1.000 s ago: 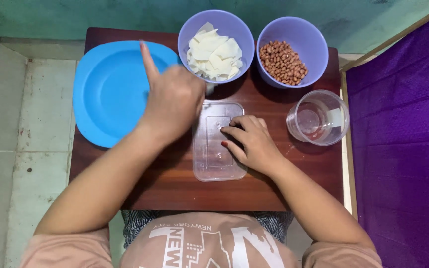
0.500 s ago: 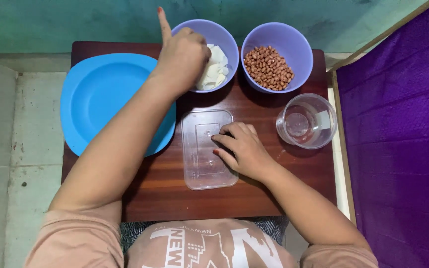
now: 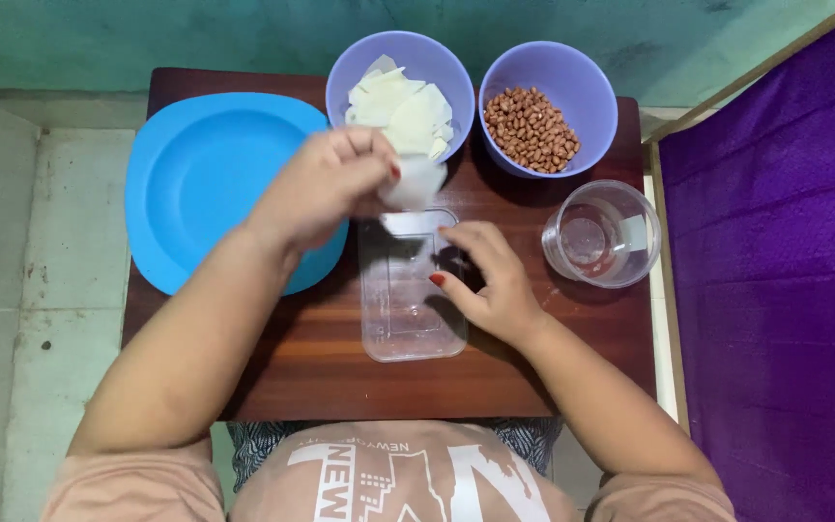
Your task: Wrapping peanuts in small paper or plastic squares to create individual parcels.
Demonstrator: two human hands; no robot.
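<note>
The left hand [image 3: 326,188] pinched a thin, pale, translucent sheet [image 3: 415,184], fingers closed on its edge, just above the near rim of the purple bowl [image 3: 355,72] of similar white pieces. The sheet looked limp, perhaps slightly folded. Below it, the right hand [image 3: 485,280] rested loosely curled on a clear rectangular container [image 3: 408,324] on the desk [image 3: 321,367], holding nothing.

Blue plate [image 3: 195,184], peanut bowl [image 3: 587,82], perhaps water cup [image 3: 601,235]
</note>
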